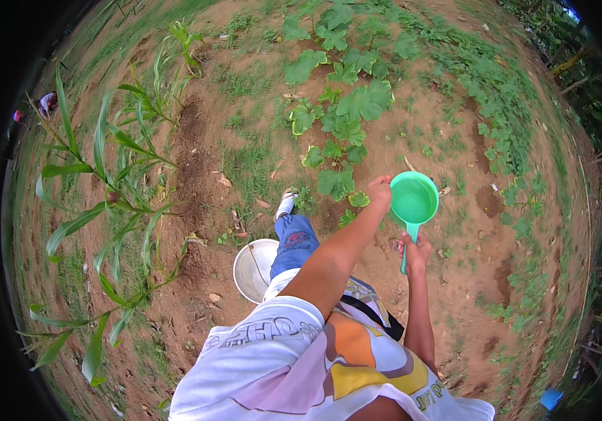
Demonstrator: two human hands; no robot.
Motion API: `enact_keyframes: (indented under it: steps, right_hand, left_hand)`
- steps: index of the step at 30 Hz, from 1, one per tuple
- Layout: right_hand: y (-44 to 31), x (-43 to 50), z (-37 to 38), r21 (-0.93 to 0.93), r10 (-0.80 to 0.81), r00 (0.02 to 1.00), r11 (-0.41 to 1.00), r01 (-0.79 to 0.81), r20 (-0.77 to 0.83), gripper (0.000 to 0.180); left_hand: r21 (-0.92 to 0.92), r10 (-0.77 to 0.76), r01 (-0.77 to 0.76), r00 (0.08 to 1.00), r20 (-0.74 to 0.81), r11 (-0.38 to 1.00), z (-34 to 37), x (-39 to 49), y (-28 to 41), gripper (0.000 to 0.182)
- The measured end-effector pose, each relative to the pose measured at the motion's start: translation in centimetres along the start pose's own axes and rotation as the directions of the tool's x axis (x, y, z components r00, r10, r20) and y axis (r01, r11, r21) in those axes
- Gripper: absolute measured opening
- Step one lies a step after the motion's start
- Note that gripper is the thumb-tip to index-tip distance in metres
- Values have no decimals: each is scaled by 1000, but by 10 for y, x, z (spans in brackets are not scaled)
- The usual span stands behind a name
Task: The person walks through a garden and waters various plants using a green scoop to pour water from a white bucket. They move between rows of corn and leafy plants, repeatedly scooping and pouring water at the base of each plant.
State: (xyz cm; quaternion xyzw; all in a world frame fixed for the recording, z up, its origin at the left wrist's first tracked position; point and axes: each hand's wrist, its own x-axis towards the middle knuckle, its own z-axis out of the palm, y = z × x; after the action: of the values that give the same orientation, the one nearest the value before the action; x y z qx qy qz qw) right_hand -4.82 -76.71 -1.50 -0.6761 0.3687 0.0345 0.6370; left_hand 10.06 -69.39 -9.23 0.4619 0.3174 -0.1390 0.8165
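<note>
A green plastic dipper (414,198) with a round bowl is held out over bare soil, and its bowl looks to hold water. My right hand (415,250) is closed around the dipper's handle. At the bowl's left rim, my left hand (380,192) grips the edge with its fingers. Leafy okra-like plants (348,126) grow in a row just beyond and to the left of the dipper. A white plastic bucket (246,268) with a wire handle stands on the ground beside my leg; its inside is partly hidden by my clothing.
Young maize plants (117,194) line the left side, beside darker soil. Low leafy vines (501,105) spread along the right. A blue container (551,398) lies at the lower right. Two people (47,102) are far off at the left edge. Dense plants border the far right.
</note>
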Motion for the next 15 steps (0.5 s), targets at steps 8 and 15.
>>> enact_keyframes:
  steps: [8,15]
  right_hand:
    - [-23,45,97,69,-35,996,997,41,-85,14]
    - [-60,73,179,77,67,980,996,-53,-189,15]
  left_hand:
    - [119,-28,24,999,29,993,-11,86,60,20]
    - [274,-23,11,999,42,962,-15,155,98,21]
